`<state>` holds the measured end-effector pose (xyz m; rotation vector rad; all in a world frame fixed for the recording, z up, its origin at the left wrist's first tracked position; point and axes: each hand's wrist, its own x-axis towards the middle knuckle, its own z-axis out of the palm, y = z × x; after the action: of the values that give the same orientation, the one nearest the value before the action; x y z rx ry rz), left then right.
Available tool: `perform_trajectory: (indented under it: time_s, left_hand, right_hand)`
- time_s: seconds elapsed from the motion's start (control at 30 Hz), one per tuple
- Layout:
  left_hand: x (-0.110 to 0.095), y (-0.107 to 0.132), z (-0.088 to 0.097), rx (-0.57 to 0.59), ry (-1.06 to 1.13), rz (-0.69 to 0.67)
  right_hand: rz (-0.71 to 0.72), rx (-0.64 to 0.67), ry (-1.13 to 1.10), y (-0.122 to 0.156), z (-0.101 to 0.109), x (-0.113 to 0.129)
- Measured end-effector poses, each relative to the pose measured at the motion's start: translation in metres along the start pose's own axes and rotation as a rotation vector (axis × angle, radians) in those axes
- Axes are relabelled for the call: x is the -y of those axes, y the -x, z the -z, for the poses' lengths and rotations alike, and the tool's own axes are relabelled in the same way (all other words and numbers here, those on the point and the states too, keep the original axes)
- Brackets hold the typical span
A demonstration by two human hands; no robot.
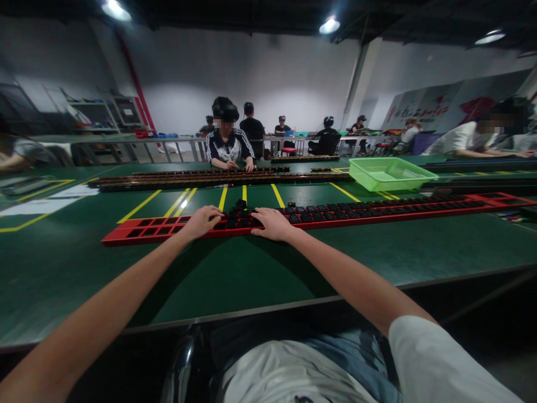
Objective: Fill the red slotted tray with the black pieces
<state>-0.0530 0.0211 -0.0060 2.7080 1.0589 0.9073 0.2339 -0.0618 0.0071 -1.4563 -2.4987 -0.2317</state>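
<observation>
A long red slotted frame [145, 230] lies across the green table in front of me. Square black parts [321, 212] fill its slots from the middle toward the right, while several slots at the left end hold none. My left hand [203, 221] is at the frame where the bare slots meet the filled ones, fingertips drawn together; what they pinch, if anything, is too small to make out. Over the black parts rests my right hand [272, 224], fingers stretched and thumb apart on the near side. A loose black part [240, 205] sits up at the frame's far edge between my hands.
A light green basket [388, 180] stands beyond the frame at right. Long dark brown strips [188, 179] lie farther back, before a person [230, 143] seated opposite. Yellow tape lines [277, 196] mark the tabletop. Another person [470, 137] leans over the table at far right.
</observation>
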Motion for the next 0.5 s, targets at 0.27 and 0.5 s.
perform_trajectory:
  time_s: [0.27,0.5]
  left_hand:
    - [-0.0043,0.0008,0.0024,-0.002,-0.004,0.001]
    - [-0.0068,0.0004,0.0016,-0.025,0.004,0.005]
  right_hand:
    - [-0.006,0.002,-0.006,0.0007,0.0016,0.0002]
    - [-0.001,-0.003,-0.009,0.0003,0.0,-0.0013]
